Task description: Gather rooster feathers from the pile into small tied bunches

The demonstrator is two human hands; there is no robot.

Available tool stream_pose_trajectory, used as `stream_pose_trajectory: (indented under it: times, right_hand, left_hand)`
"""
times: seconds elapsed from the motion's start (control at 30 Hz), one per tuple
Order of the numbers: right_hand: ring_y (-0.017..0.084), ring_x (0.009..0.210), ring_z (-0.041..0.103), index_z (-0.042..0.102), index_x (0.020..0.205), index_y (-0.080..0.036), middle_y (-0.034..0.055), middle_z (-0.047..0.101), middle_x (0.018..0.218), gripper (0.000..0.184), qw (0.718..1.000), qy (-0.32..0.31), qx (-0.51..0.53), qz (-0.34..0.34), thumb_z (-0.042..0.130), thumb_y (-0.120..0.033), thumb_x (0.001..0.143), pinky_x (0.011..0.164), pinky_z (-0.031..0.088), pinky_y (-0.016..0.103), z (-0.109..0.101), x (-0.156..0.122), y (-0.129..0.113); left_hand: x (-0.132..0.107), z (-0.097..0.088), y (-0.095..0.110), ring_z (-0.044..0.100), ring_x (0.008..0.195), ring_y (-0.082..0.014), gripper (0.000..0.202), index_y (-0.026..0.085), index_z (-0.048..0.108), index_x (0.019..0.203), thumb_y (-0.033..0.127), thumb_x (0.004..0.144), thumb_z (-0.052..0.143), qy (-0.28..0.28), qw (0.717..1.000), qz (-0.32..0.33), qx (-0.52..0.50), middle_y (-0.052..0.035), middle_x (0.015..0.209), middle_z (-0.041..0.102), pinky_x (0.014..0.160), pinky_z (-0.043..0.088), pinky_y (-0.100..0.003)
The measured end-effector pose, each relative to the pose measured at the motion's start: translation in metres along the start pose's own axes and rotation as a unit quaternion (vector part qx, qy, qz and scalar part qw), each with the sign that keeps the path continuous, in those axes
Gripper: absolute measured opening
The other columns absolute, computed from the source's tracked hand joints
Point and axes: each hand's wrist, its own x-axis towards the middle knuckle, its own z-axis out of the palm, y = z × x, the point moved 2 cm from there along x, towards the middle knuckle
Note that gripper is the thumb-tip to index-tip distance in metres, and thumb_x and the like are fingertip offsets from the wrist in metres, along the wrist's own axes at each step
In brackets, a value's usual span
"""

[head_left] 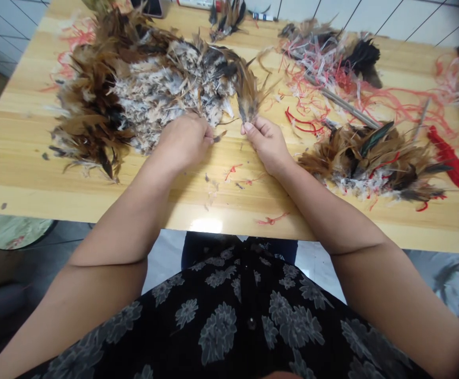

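A big heap of brown, grey and white feathers (135, 89) covers the left part of the wooden table (24, 173). My left hand (184, 141) is curled at the heap's near edge, its fingers closed into the feathers. My right hand (267, 145) pinches the quill ends of a small brown feather tuft (248, 97) that stands up just beyond the fingertips. The two hands are close together, a few centimetres apart.
A second feather pile (375, 158) lies to the right of my right hand. Red and white string scraps (320, 68) and thin sticks (348, 105) spread over the back right. Red thread bits (271, 219) dot the near edge.
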Motion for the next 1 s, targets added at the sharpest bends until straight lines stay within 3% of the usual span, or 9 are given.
stream_pose_trajectory:
  times: [0.17, 0.3, 0.4, 0.67, 0.87, 1.0]
  right_hand:
    - [0.02, 0.093, 0.061, 0.063, 0.087, -0.027, -0.0012, 0.053, 0.083, 0.068, 1.0, -0.001, -0.012, -0.005, 0.079, -0.089, 0.11, 0.096, 0.06, 0.037, 0.0, 0.001, 0.003]
    - [0.019, 0.089, 0.056, 0.064, 0.089, -0.026, -0.0011, 0.054, 0.084, 0.066, 1.0, -0.015, -0.012, -0.011, 0.079, -0.087, 0.112, 0.091, 0.055, 0.036, 0.0, 0.002, 0.007]
    - [0.018, 0.088, 0.055, 0.066, 0.091, -0.026, -0.0009, 0.055, 0.086, 0.065, 0.999, -0.023, -0.019, -0.012, 0.076, -0.086, 0.114, 0.088, 0.052, 0.035, 0.0, 0.003, 0.01]
    - [0.017, 0.088, 0.055, 0.073, 0.091, -0.023, -0.0008, 0.062, 0.087, 0.063, 0.999, -0.033, -0.013, -0.009, 0.083, -0.082, 0.112, 0.086, 0.049, 0.034, 0.002, 0.002, 0.008]
    - [0.02, 0.098, 0.069, 0.078, 0.089, -0.022, 0.0027, 0.081, 0.097, 0.056, 0.999, -0.033, -0.008, 0.016, 0.099, -0.073, 0.103, 0.098, 0.057, 0.036, 0.006, 0.002, 0.005]
    - [0.02, 0.096, 0.067, 0.083, 0.091, -0.023, 0.0016, 0.077, 0.093, 0.05, 0.999, -0.032, -0.027, 0.009, 0.101, -0.068, 0.103, 0.096, 0.054, 0.036, 0.005, 0.004, 0.011]
  left_hand:
    - [0.0, -0.001, 0.006, 0.065, 0.131, -0.0364, 0.046, 0.03, 0.07, 0.082, -0.007, 0.091, 0.096, -0.009, 1.0, 0.012, -0.013, -0.0055, 0.086, 0.057, 0.128, 0.052, -0.036]
    - [-0.007, -0.001, 0.024, 0.072, 0.128, -0.0333, 0.04, 0.028, 0.069, 0.094, 0.006, 0.108, 0.1, 0.004, 0.996, 0.014, -0.084, -0.0018, 0.087, 0.067, 0.116, 0.057, -0.039]
    - [-0.011, 0.007, 0.032, 0.077, 0.116, -0.0279, 0.041, 0.025, 0.066, 0.099, 0.013, 0.115, 0.102, 0.008, 0.99, 0.006, -0.141, 0.0001, 0.087, 0.072, 0.106, 0.058, -0.039]
    - [-0.006, 0.027, 0.028, 0.088, 0.107, -0.0294, 0.062, 0.028, 0.071, 0.108, 0.037, 0.088, 0.129, -0.007, 0.972, -0.004, -0.235, 0.0035, 0.076, 0.071, 0.083, 0.063, -0.034]
    - [-0.007, 0.029, 0.028, 0.088, 0.084, -0.0248, 0.058, 0.028, 0.073, 0.098, 0.045, 0.086, 0.128, -0.022, 0.971, 0.008, -0.237, 0.0007, 0.084, 0.08, 0.065, 0.063, -0.029]
    - [-0.006, 0.031, 0.024, 0.084, 0.082, -0.0245, 0.057, 0.027, 0.075, 0.096, 0.048, 0.087, 0.127, -0.021, 0.973, 0.023, -0.23, -0.0001, 0.082, 0.077, 0.064, 0.059, -0.031]
